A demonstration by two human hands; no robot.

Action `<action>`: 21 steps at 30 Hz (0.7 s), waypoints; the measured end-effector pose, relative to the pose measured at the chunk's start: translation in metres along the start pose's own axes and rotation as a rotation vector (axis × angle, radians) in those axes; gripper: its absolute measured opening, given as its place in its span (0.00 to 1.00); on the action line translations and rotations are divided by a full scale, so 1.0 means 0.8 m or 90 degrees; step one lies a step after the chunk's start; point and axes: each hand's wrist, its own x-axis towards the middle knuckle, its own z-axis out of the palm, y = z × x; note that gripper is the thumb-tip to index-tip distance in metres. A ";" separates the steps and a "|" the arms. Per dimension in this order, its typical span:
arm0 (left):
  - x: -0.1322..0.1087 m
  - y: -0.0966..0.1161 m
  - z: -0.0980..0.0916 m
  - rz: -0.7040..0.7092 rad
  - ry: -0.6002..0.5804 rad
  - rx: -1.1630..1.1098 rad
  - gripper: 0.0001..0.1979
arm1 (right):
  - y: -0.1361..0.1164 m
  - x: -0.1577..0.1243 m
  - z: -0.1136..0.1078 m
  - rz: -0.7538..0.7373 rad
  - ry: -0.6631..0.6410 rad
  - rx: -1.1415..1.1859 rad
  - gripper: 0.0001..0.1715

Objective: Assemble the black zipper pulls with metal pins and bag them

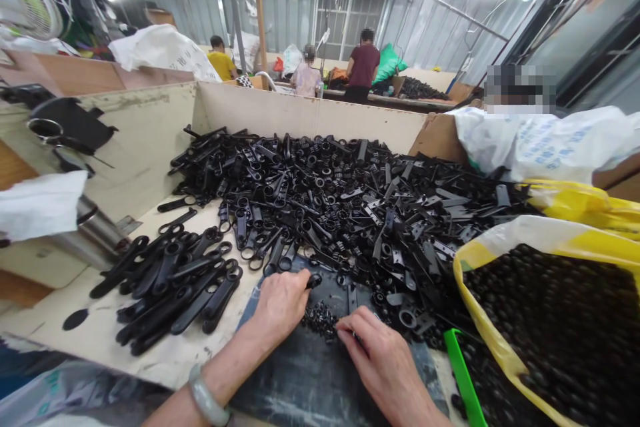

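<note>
Snugly, left fingers (300,285) pinch a black plastic pull (314,281) (right fingers (353,328) curl by black pieces (320,319), grip unclear).

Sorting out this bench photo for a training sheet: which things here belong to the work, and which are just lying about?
Belong to the work:
left hand pinching a black plastic pull tab
right hand on a small pile of black parts
heap of black pull tabs
yellow-rimmed bag of small round black parts

Just lying about:
white cloth
steel cylinder
green plastic handle
</note>
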 end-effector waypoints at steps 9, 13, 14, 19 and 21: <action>-0.033 -0.016 -0.014 -0.042 0.074 -0.067 0.09 | -0.009 0.053 -0.001 0.037 -0.032 -0.135 0.09; -0.082 -0.012 0.000 -0.043 0.072 -0.098 0.09 | -0.013 0.055 0.000 0.039 -0.076 -0.140 0.10; -0.094 -0.008 0.009 -0.034 0.068 -0.101 0.08 | -0.012 0.055 0.000 0.040 -0.085 -0.137 0.10; -0.124 0.002 0.056 0.017 0.126 -0.130 0.12 | -0.008 0.058 -0.006 0.065 -0.101 -0.103 0.12; -0.126 -0.007 0.066 0.018 0.177 -0.169 0.12 | -0.006 0.057 -0.012 0.077 -0.092 -0.075 0.12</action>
